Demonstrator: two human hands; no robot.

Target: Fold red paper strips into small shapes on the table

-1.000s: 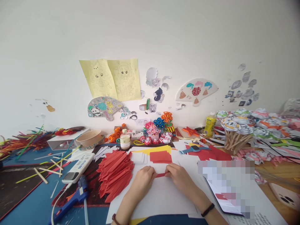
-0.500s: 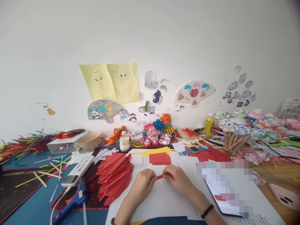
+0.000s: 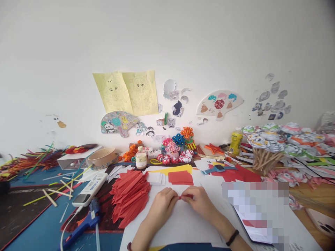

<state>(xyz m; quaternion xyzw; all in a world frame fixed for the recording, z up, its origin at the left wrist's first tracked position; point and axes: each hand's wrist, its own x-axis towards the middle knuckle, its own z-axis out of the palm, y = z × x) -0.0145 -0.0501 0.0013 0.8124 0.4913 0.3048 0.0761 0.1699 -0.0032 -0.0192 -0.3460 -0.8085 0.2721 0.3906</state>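
Red paper strip [image 3: 186, 197] sits pinched between my left hand [image 3: 163, 205] and right hand [image 3: 200, 202], fingers closed on its ends, over white sheet [image 3: 180, 223] near tabletop's front edge, beside folded red pile [image 3: 129, 197].

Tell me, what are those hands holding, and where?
A small folded red paper strip, pinched at its two ends: left hand on the left end, right hand on the right.

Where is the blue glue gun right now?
In the head view the blue glue gun lies at lower left on the blue mat, below the white remote and left of the red folded-paper pile.
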